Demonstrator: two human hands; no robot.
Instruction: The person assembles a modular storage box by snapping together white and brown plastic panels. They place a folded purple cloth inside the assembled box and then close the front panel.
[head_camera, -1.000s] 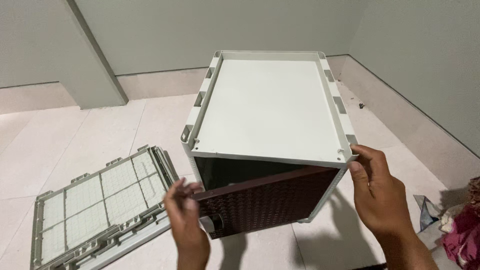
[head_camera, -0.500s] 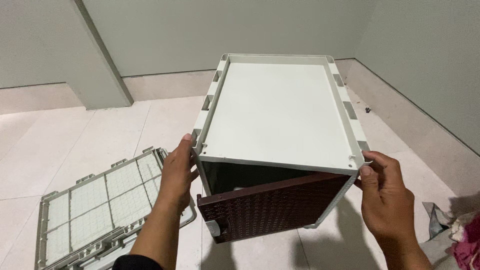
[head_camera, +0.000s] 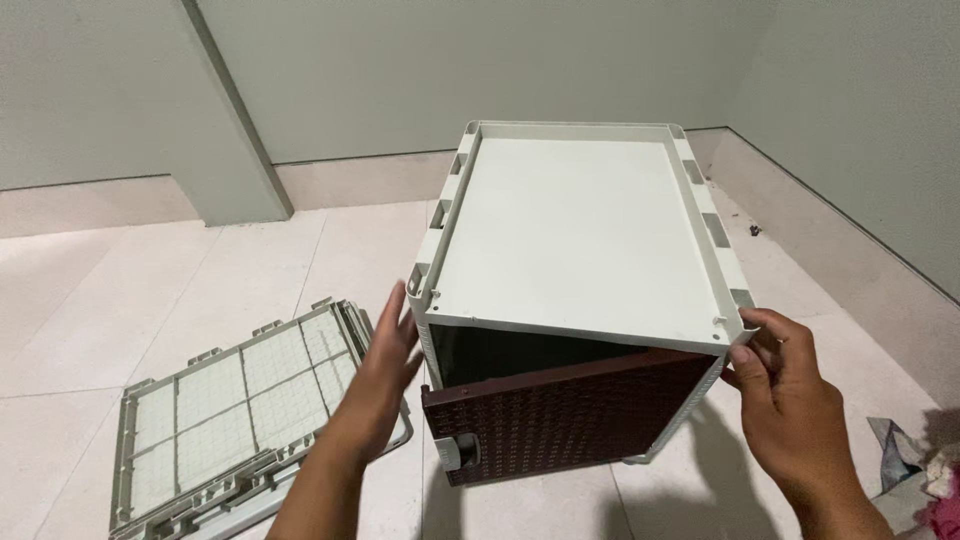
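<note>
The left hand (head_camera: 385, 375) is open, with the fingers straight and close together, and its palm lies flat against the left side wall of the cabinet (head_camera: 580, 250). It does not hold anything; it only presses on the wall, just below the top corner. The right hand (head_camera: 790, 400) is at the opposite side, at the near right corner of the same cabinet. Its fingers are bent and the fingertips touch the edge of the top rim; the thumb is under the rim, so the hand pinches the corner lightly. The cabinet therefore stands between the two hands, on the floor (head_camera: 150, 290), and reaches from them toward the far wall.

There is one cabinet. It is a white plastic box with a flat top that has a raised rim and small slots along both long sides. At its near face there is one dark brown door (head_camera: 570, 420) with a woven pattern; it hangs tilted, its left end lower than its right, and the dark inside shows above it. One small pale latch sits at the door's lower left corner.

To the left of the left hand, a stack of white grid panels (head_camera: 240, 410) lies flat on the floor; the number of panels I cannot tell. At the near right edge some crumpled cloth (head_camera: 925, 465) is on the floor.
</note>
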